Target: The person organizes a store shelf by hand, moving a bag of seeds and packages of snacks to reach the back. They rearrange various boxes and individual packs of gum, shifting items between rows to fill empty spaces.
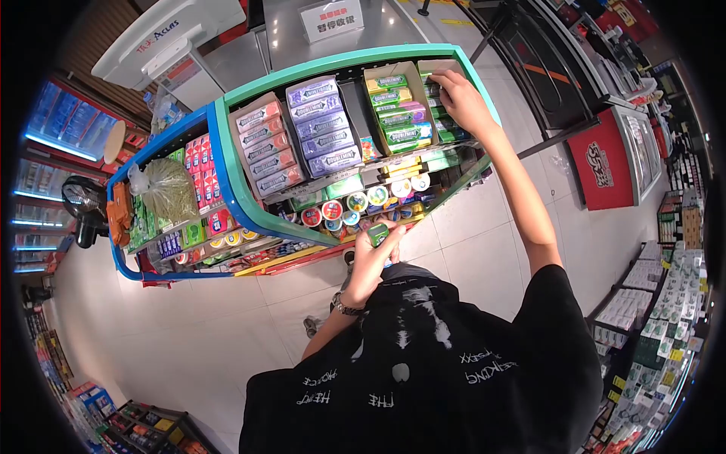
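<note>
My left hand (369,261), wearing a wristwatch, is closed around a small green pack (378,234) in front of the rack's lower shelf. The pack's label is too small to read. My right hand (463,102) reaches over the top right corner of the rack, its bent fingers down in a carton of dark green packs (446,130). Whatever its fingertips grip is hidden. Just left of that hand stands a carton of green and yellow Doublemint gum packs (407,135). Purple Doublemint packs (325,127) and pink Doublemint packs (268,155) fill cartons farther left.
The rack has a green rim (333,63) and a blue-rimmed section (221,163) at left. A clear bag of small pieces (168,189) lies there. Round tubs (355,202) sit on the lower shelf. Behind stand a counter sign (331,20) and a scale (162,38); a red cabinet (605,159) is at right.
</note>
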`<state>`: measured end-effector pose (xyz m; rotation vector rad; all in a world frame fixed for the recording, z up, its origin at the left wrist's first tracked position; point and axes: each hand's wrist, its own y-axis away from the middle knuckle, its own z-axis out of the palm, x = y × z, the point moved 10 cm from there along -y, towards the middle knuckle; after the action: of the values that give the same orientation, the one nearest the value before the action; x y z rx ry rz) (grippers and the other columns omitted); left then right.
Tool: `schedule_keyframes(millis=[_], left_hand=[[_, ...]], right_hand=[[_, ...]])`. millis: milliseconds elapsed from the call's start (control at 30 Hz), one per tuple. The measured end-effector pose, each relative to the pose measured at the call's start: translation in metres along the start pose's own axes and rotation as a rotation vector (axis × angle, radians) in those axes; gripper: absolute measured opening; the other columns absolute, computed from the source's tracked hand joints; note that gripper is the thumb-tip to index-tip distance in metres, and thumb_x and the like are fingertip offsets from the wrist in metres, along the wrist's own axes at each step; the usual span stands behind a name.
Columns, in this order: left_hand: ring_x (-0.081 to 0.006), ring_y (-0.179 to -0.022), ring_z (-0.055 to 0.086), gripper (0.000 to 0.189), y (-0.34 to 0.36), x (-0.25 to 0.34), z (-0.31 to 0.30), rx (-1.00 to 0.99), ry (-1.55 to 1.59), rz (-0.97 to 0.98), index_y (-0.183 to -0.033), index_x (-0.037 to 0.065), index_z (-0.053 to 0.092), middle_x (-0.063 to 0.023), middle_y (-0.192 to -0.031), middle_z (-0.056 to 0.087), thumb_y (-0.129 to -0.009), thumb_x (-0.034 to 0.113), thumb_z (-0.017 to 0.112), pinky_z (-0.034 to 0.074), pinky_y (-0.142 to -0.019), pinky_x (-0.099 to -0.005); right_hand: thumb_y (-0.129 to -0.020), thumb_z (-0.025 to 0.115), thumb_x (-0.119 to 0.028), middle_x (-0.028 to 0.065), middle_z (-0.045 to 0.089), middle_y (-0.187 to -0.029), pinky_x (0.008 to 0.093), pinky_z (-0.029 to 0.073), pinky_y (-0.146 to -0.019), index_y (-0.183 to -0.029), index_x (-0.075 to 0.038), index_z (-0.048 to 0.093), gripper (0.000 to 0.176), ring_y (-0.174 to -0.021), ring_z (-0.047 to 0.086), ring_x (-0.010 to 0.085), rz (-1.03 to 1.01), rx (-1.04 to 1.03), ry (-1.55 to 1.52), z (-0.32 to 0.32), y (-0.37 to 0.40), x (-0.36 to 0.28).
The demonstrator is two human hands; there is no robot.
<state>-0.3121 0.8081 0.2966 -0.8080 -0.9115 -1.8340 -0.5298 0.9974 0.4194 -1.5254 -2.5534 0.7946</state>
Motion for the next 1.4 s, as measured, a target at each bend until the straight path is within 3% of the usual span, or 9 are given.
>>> schedule_keyframes(millis=[500,567,733,900,1033,1167,1267,1333,1400], left_hand=[[-0.0091,-0.051,0.048,0.014,0.005,-0.003,-0.012,0.037,-0.146,-0.006,-0.092,-0.002,0.060,-0.0011,-0.059,0.051,-0.095,0.012,0.061,0.042,-0.051,-0.0259],[-0.0091,-0.051,0.049,0.014,-0.004,-0.007,0.001,0.039,-0.198,-0.011,-0.092,-0.002,0.060,-0.0012,-0.059,0.051,-0.095,0.012,0.061,0.042,-0.052,-0.0258],[-0.0085,-0.050,0.049,0.013,-0.032,0.008,0.041,0.088,-0.232,0.055,-0.089,0.000,0.062,-0.0010,-0.059,0.052,-0.093,0.012,0.063,0.041,-0.050,-0.0241],[-0.0078,-0.051,0.051,0.012,-0.050,0.014,0.074,0.110,-0.258,0.091,-0.092,0.000,0.062,-0.0011,-0.060,0.055,-0.093,0.012,0.065,0.039,-0.049,-0.0226],[-0.0083,-0.051,0.051,0.012,-0.054,0.021,0.079,0.195,-0.231,0.134,-0.092,0.000,0.062,-0.0009,-0.060,0.055,-0.092,0.012,0.065,0.040,-0.050,-0.0230],[-0.0083,-0.052,0.052,0.010,-0.055,0.033,0.075,0.296,-0.228,0.209,-0.092,0.000,0.062,-0.0008,-0.058,0.053,-0.092,0.010,0.064,0.042,-0.052,-0.0238],[-0.0081,-0.052,0.050,0.016,-0.054,0.047,0.079,0.365,-0.165,0.258,-0.103,-0.002,0.063,-0.0017,-0.065,0.056,-0.091,0.008,0.064,0.042,-0.052,-0.0237],[-0.0084,-0.054,0.051,0.040,-0.054,0.054,0.081,0.373,-0.133,0.313,-0.127,-0.004,0.054,-0.0059,-0.089,0.063,-0.090,0.006,0.064,0.042,-0.051,-0.0234],[-0.0077,-0.055,0.051,0.045,-0.055,0.056,0.088,0.339,-0.006,0.345,-0.130,-0.003,0.052,-0.0069,-0.090,0.066,-0.088,0.003,0.065,0.043,-0.052,-0.0224]], right_hand=[[-0.068,0.077,-0.008,0.0119,0.060,-0.111,0.0434,0.050,-0.089,-0.112,-0.002,0.059,0.048,-0.104,0.060,0.0341,-0.081,-0.291,0.041,0.008,0.011,0.000],[-0.067,0.079,-0.008,0.0122,0.059,-0.114,0.0430,0.050,-0.089,-0.112,-0.001,0.059,0.049,-0.106,0.059,0.0337,0.000,-0.450,0.019,0.017,0.007,0.006],[-0.058,0.085,-0.011,0.0206,0.060,-0.108,0.0395,0.056,-0.084,-0.111,0.008,0.054,0.064,-0.104,0.062,0.0344,-0.276,-0.501,0.301,0.028,0.006,-0.019],[-0.056,0.085,-0.014,0.0228,0.061,-0.103,0.0403,0.058,-0.078,-0.107,0.009,0.054,0.064,-0.094,0.066,0.0357,-0.394,-0.526,0.252,0.032,0.000,-0.013],[-0.058,0.079,-0.015,0.0220,0.060,-0.098,0.0424,0.056,-0.077,-0.100,0.009,0.055,0.055,-0.092,0.065,0.0373,-0.495,-0.442,0.120,0.020,-0.001,-0.007],[-0.063,0.073,-0.018,0.0182,0.056,-0.094,0.0432,0.051,-0.074,-0.100,0.005,0.056,0.047,-0.086,0.062,0.0330,-0.379,-0.471,-0.130,-0.012,-0.010,0.005],[-0.063,0.074,-0.015,0.0126,0.056,-0.086,0.0360,0.051,-0.071,-0.102,0.002,0.057,0.047,-0.076,0.059,0.0260,-0.249,-0.342,-0.365,-0.049,-0.018,0.012],[-0.062,0.075,-0.013,0.0119,0.057,-0.086,0.0344,0.051,-0.072,-0.104,0.002,0.057,0.048,-0.077,0.060,0.0239,-0.233,-0.373,-0.481,-0.066,-0.001,-0.003],[-0.061,0.076,-0.009,0.0108,0.058,-0.085,0.0320,0.051,-0.074,-0.108,0.002,0.058,0.051,-0.079,0.060,0.0208,-0.198,-0.447,-0.713,-0.066,0.023,-0.025]])
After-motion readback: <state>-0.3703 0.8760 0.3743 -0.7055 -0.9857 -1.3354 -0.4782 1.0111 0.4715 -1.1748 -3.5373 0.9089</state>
